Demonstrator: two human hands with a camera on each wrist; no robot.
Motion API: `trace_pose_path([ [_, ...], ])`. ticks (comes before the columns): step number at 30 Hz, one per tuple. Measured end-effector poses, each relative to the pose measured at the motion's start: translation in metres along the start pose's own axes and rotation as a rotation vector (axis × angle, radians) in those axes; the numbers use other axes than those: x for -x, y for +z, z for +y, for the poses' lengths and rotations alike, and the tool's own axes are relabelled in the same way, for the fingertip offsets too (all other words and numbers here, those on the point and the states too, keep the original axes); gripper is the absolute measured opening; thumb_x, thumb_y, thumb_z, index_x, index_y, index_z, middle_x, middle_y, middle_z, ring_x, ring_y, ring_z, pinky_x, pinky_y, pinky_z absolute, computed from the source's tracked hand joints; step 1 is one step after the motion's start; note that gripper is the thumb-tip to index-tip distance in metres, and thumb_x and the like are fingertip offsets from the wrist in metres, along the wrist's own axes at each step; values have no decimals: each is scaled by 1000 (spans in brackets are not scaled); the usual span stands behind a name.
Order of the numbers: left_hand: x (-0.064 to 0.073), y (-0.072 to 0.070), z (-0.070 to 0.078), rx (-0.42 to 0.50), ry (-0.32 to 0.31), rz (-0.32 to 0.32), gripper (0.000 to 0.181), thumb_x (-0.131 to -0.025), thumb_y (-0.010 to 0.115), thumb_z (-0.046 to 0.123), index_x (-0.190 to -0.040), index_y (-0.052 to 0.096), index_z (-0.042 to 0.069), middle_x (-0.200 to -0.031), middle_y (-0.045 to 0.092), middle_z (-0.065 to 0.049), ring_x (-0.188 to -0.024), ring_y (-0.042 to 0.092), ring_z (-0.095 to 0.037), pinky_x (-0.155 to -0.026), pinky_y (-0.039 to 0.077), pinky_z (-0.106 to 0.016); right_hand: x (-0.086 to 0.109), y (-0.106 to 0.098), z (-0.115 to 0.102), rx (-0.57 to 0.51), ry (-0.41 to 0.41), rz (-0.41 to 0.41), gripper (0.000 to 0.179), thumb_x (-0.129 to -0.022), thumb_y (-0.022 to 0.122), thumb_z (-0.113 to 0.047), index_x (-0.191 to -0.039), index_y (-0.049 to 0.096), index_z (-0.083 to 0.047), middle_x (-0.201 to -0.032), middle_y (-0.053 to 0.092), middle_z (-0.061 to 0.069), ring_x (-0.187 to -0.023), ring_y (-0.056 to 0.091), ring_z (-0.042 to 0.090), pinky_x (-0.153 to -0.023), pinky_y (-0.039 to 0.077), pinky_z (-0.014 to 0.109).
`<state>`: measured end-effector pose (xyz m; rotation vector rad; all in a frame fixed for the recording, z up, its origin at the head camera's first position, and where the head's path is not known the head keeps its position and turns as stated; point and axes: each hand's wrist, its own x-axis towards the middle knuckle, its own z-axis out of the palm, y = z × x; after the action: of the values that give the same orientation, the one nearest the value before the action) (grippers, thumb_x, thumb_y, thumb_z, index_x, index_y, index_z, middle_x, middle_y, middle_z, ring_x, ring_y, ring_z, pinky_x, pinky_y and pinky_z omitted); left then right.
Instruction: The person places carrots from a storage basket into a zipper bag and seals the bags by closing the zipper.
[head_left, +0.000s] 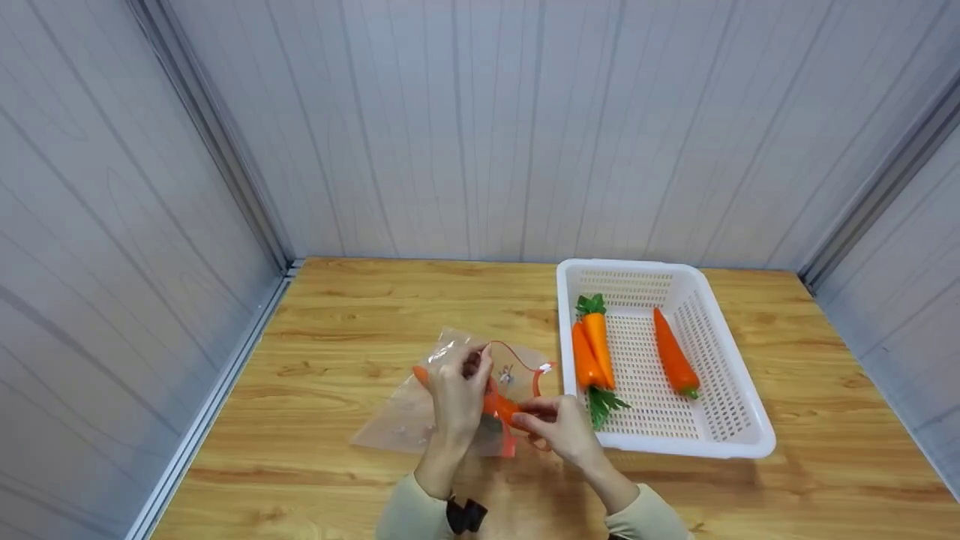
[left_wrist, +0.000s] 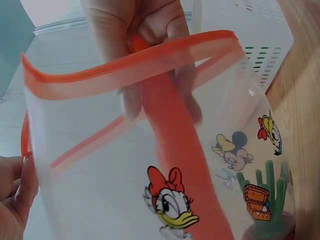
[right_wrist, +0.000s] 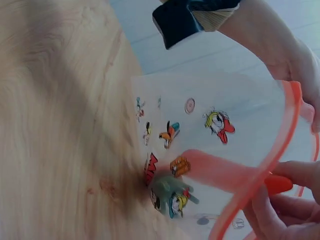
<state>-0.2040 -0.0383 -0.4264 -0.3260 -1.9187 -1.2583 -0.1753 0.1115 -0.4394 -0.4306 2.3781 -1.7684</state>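
At the wood-grain surface (head_left: 322, 330): one clear printed bag (left_wrist: 90, 145), orange-rimmed, its edge pinched in the grip of the left hand (head_left: 459, 390). One orange carrot (left_wrist: 172, 125), mostly inside the bag, its end pinched in the narrow grip of the right hand (head_left: 562, 429). Just to the right: one white perforated basket (head_left: 739, 397), holding three further carrots (head_left: 675, 360).

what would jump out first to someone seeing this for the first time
Probably the bright orange carrots in the white basket, at the right side of the wooden table. Next, just left of the basket, the clear bag with its orange-red rim and cartoon prints, and the held carrot partly inside it, its end pinched by the right hand.
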Motion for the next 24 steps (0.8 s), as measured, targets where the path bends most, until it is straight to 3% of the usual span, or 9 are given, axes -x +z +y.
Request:
trace_pose_path([
  [4,-1,0,0,-19,18,10,6,-76,64,-5,-75,65,1,-59,58,-2,-44,49,-4,-40,39,-12,0,4,-1,-4,-71,-15,25,-82,59,-1,-102,58,15,-98,59,29,-86,59,36,-73,50,33],
  [12,-2,-1,-1,-51,44,33,7,-75,65,-3,-73,66,3,-61,58,0,-50,50,-5,-44,40,-13,-5,2,32,-76,-104,-74,31,-85,57,-4,-109,53,15,-108,55,29,-99,54,37,-82,46,34],
  [18,-2,-2,0,-85,12,25,5,-76,65,-1,-76,67,3,-64,60,-1,-55,51,-8,-47,43,-18,1,-10,22,-88,-94,-62,33,-85,58,-8,-109,54,14,-108,56,26,-98,55,34,-81,47,28],
  [24,-3,-2,2,-83,-34,2,4,-77,64,-1,-77,67,1,-63,59,-1,-54,52,-7,-46,44,-18,1,-31,8,-25,-115,-17,30,-84,60,-7,-108,56,11,-106,58,23,-94,57,32,-78,48,26],
])
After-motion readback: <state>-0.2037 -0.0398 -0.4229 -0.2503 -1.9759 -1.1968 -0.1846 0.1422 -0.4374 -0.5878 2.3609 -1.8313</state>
